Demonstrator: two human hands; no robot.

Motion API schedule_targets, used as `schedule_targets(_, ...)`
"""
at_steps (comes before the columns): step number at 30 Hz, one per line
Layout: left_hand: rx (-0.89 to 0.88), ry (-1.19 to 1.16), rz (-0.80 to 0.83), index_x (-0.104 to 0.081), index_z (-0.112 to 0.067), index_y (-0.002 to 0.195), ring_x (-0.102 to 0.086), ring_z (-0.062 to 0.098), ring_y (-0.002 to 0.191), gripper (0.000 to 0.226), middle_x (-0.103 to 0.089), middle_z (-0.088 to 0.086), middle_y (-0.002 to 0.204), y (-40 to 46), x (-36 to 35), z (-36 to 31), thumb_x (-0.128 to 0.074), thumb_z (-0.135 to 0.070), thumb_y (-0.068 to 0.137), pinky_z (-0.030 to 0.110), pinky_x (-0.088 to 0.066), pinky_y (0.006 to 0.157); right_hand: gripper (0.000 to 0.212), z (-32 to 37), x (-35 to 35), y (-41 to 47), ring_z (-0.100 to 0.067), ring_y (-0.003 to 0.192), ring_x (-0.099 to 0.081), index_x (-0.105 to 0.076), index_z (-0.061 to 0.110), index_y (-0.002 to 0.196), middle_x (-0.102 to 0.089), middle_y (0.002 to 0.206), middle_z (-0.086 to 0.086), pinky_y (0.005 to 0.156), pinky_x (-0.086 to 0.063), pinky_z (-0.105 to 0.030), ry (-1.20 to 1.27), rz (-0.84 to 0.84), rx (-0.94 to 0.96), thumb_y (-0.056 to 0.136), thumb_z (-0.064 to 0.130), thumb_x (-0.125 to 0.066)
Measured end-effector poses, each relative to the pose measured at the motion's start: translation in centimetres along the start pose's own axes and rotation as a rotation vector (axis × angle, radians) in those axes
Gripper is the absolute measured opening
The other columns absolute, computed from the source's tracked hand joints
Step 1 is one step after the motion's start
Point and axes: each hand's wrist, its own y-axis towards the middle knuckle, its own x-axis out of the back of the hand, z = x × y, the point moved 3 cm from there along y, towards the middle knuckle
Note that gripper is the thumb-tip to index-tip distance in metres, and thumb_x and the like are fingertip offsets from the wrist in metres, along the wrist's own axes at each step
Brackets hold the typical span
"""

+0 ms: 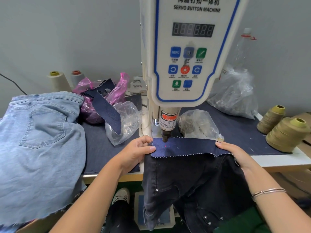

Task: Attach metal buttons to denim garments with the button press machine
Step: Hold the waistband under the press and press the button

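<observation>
Left hand pinches the left end of the dark denim strip, thumb on top. Right hand grips the right end, fingers tucked under. Strip lies stretched beneath the press head, red aiming dot on the cloth just in front of the punch. No button on the strip yet; pressing looks still to come. Black jeans hanging below already carry metal studs. Readable: "SERVO BUTTON MACHINE" on the machine panel, "MENU", and "TAKE CARE OF YOUR FINGER".

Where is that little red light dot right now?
The red dot sits on the dark denim strip, just below the press head, nearer the left hand than the right hand.
</observation>
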Motion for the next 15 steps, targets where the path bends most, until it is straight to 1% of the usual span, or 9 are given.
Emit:
schedule_targets(2, -0.021, 0.0, -0.007, -0.054, -0.012, 0.091, -0.054, 0.018, 0.079, 0.019, -0.057, 0.009, 0.088, -0.1, 0.2, 0.2, -0.065, -0.009, 0.076, 0.031, -0.043, 0.074, 0.031, -0.11, -0.16, -0.15, -0.027, 0.086, -0.071, -0.072, 0.005, 0.103, -0.071, 0.104, -0.017, 0.067, -0.058, -0.032, 0.023, 0.008, -0.014, 0.075, 0.013, -0.062)
schedule_targets(5, -0.03, 0.021, -0.006, -0.055, -0.014, 0.092, -0.055, 0.015, 0.077, 0.019, -0.058, 0.006, 0.086, -0.09, 0.25, 0.26, -0.067, -0.01, 0.077, 0.029, -0.043, 0.073, 0.035, 0.05, -0.37, -0.28, -0.026, 0.087, -0.071, -0.068, 0.004, 0.108, -0.07, 0.105, -0.016, 0.067, -0.058, -0.03, 0.004, -0.002, 0.004, 0.075, 0.014, -0.062)
schedule_targets(9, -0.036, 0.03, -0.03, -0.057, -0.015, 0.092, -0.053, 0.015, 0.075, 0.019, -0.058, 0.003, 0.081, -0.09, 0.17, 0.41, -0.068, -0.013, 0.076, 0.029, -0.038, 0.071, 0.032, -0.02, -0.48, -0.42, -0.025, 0.084, -0.071, -0.07, 0.006, 0.104, -0.071, 0.101, -0.015, 0.064, -0.058, -0.03, 0.027, -0.029, 0.007, 0.074, 0.014, -0.062)
schedule_targets(12, -0.048, 0.036, -0.026, -0.056, -0.014, 0.093, -0.061, 0.01, 0.072, 0.02, -0.066, -0.001, 0.079, -0.11, -0.1, 0.38, -0.067, -0.013, 0.077, 0.022, -0.048, 0.071, 0.032, -0.11, -0.37, -0.44, -0.024, 0.084, -0.071, -0.071, 0.008, 0.102, -0.072, 0.101, -0.013, 0.068, -0.058, -0.03, 0.024, -0.047, 0.006, 0.072, 0.016, -0.063)
schedule_targets(15, -0.053, 0.016, -0.038, -0.056, -0.011, 0.096, -0.064, 0.015, 0.077, 0.022, -0.068, 0.007, 0.088, -0.14, -0.19, 0.39, -0.067, -0.012, 0.076, 0.023, -0.052, 0.075, 0.034, -0.05, -0.38, -0.47, -0.023, 0.082, -0.072, -0.07, 0.008, 0.104, -0.073, 0.099, -0.013, 0.067, -0.058, -0.03, 0.016, -0.071, 0.008, 0.071, 0.016, -0.064)
